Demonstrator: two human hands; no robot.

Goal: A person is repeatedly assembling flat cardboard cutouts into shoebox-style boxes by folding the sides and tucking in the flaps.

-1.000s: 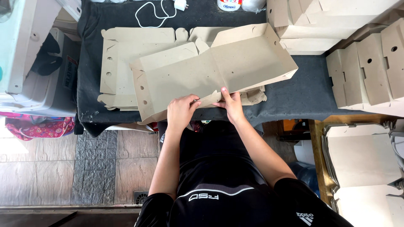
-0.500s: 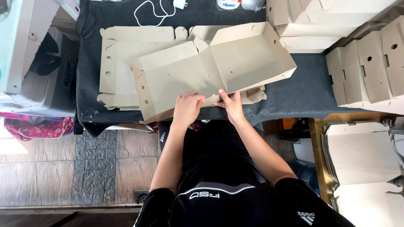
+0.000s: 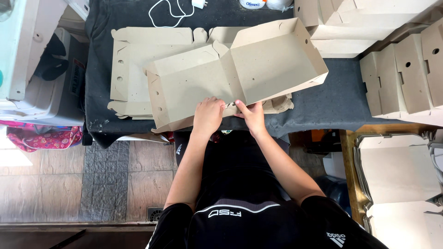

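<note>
A half-folded brown cardboard box [image 3: 230, 78] lies on the dark-covered table [image 3: 341, 99], its walls partly raised on the left and right halves. My left hand [image 3: 207, 115] presses on the near edge of the box at its middle fold. My right hand [image 3: 251, 115] pinches the same near edge just to the right, fingers closed on a flap. Under the box sits a stack of flat cardboard blanks [image 3: 134, 60].
Folded cardboard boxes [image 3: 406, 78] stand in a row at the right, with more piled at the back right [image 3: 350, 23]. A white cable [image 3: 170, 11] lies at the back. A grey machine [image 3: 32, 69] is at the left, a wooden frame [image 3: 350, 175] at the lower right.
Both hands have shifted slightly along the box's near edge and now meet at the middle fold. The box's right half has tilted up a little more.
</note>
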